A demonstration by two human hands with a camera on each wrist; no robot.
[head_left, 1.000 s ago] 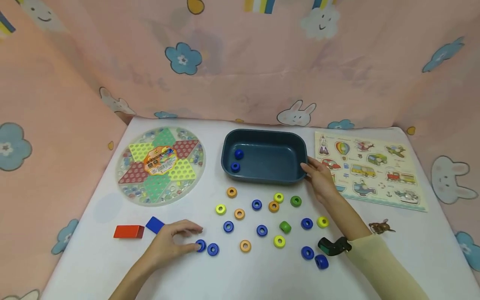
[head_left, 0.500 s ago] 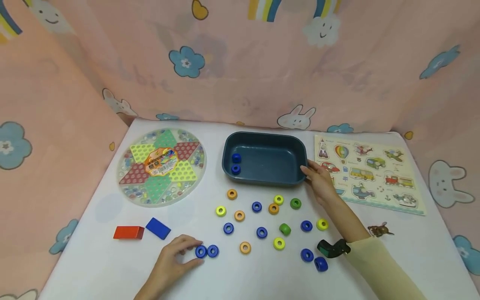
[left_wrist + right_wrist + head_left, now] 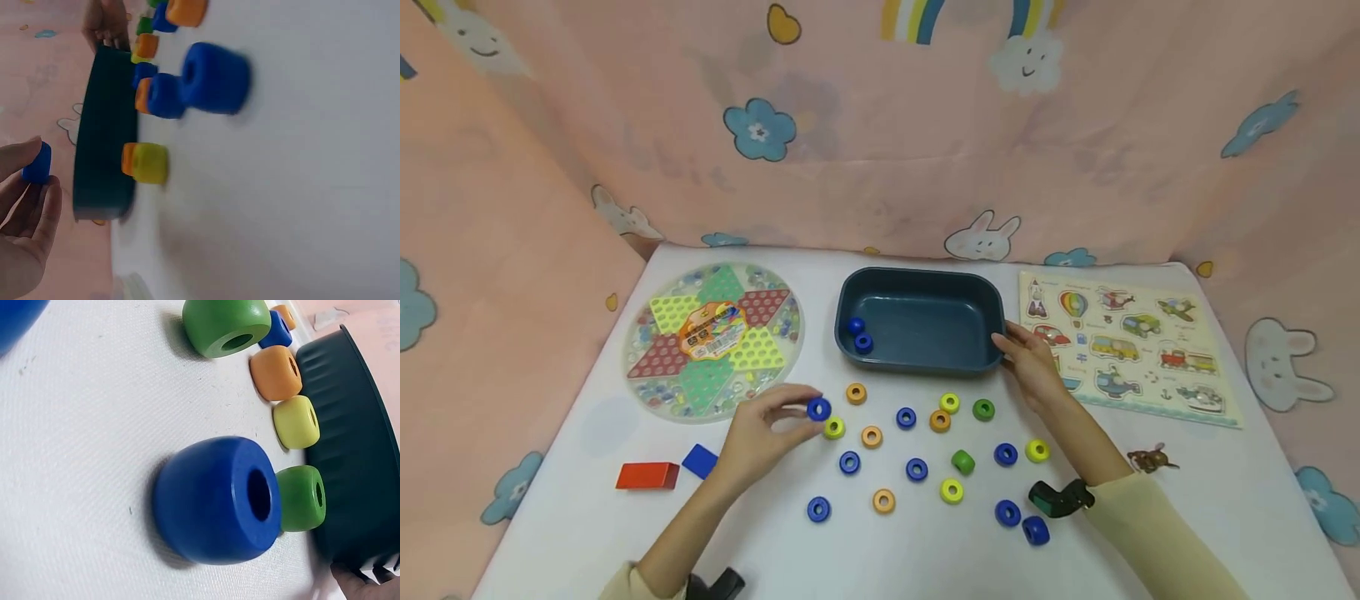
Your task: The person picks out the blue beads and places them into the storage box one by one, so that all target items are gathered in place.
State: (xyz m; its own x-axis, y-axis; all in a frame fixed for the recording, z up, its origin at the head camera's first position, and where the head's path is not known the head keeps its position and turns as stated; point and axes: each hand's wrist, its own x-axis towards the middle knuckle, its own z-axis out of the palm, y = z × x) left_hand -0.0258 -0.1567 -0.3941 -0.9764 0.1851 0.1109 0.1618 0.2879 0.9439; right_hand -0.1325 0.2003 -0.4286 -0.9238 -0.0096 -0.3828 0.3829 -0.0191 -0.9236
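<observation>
My left hand (image 3: 769, 432) pinches a blue bead (image 3: 818, 408) between thumb and fingers, raised off the table; the left wrist view shows this blue bead (image 3: 37, 164) too. At the back middle stands a dark teal tray (image 3: 917, 367) with two blue beads (image 3: 863, 342) in its left end. My right hand (image 3: 1032, 367) grips the tray's right front corner, thumb at the rim. Loose beads lie in front of the tray: blue (image 3: 818, 509), orange (image 3: 883, 501), yellow (image 3: 951, 491) and green (image 3: 983, 409). In the right wrist view a blue bead (image 3: 212, 500) lies close to the camera.
A round Chinese checkers board (image 3: 715, 342) lies at the back left, a picture puzzle board (image 3: 1127, 346) at the right. A red block (image 3: 647, 476) and a blue block (image 3: 700, 461) are at the left. A small brown animal figure (image 3: 1153, 458) lies beside the right forearm.
My left hand has taken one of the two blue beads at the front left, lifted it and carried it toward the tray. My right hand stays at the tray's corner.
</observation>
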